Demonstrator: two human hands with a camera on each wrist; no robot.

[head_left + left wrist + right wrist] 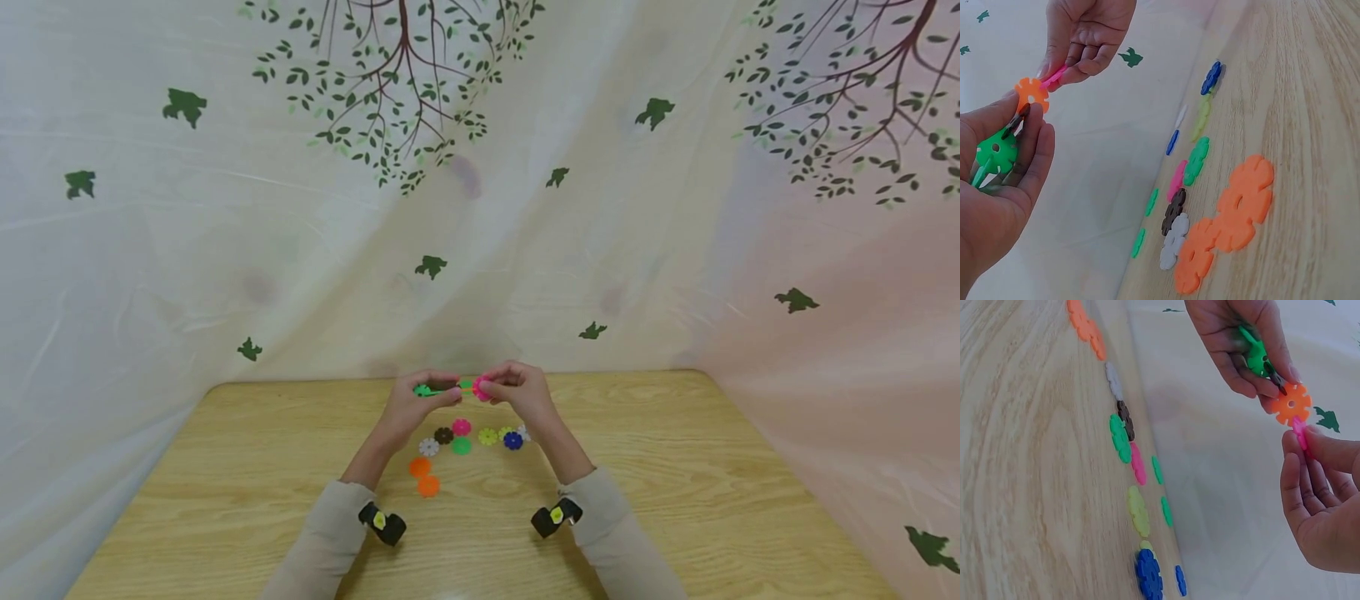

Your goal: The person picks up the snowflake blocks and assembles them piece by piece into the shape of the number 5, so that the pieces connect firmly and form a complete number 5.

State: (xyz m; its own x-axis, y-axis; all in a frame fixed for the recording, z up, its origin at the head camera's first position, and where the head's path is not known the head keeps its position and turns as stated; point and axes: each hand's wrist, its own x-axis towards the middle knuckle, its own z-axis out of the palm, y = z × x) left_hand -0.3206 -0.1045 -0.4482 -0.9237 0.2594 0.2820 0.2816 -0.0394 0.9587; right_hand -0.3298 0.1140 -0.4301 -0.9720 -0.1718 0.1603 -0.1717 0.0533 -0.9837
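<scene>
Both hands are raised over the far part of the table, joined by a short chain of notched, flower-shaped interlocking discs. My left hand [408,414] pinches the chain between thumb and fingers, right at the orange disc [1034,88]. A green disc [1008,149] and a dark brown disc [1014,123] lie within that hand, partly hidden by it. From the other side my right hand [531,396] pinches a pink disc [1299,432] by its edge. The pink disc stands crosswise against the orange disc's rim, with their notches meeting.
On the wooden table [675,483] below lie loose discs: two orange ones [428,486], a white [429,447], a brown [444,436], a pink [462,427], a green [461,446], yellow ones [488,437] and a blue [513,440]. A patterned cloth [487,317] hangs behind.
</scene>
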